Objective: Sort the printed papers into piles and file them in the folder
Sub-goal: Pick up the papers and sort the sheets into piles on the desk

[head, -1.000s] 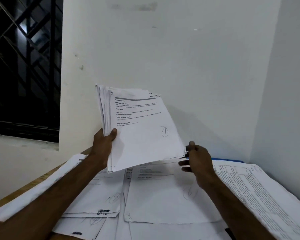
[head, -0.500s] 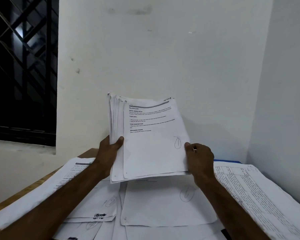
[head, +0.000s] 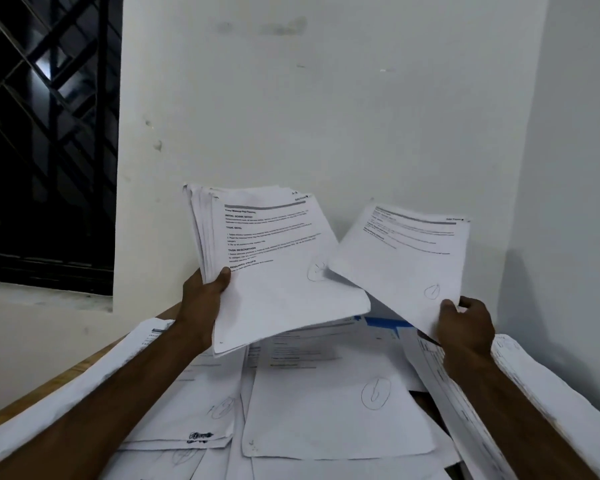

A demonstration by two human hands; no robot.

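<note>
Above piles (head: 336,420): stack (head: 284,271) in left hand (head: 201,299), sheet (head: 402,258) in right hand (head: 465,323).

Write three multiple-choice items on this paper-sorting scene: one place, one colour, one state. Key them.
1. Relative to the stack, the single sheet is: A right; B left; C underneath.
2. The folder peeking out on the table is: A red; B blue; C green.
3. The left hand is: A empty; B flat on the table; C gripping the stack.
Key: 1 A, the right hand pinches it beside the stack; 2 B, a blue edge shows by the wall; 3 C, thumb over the stack's front.
</note>
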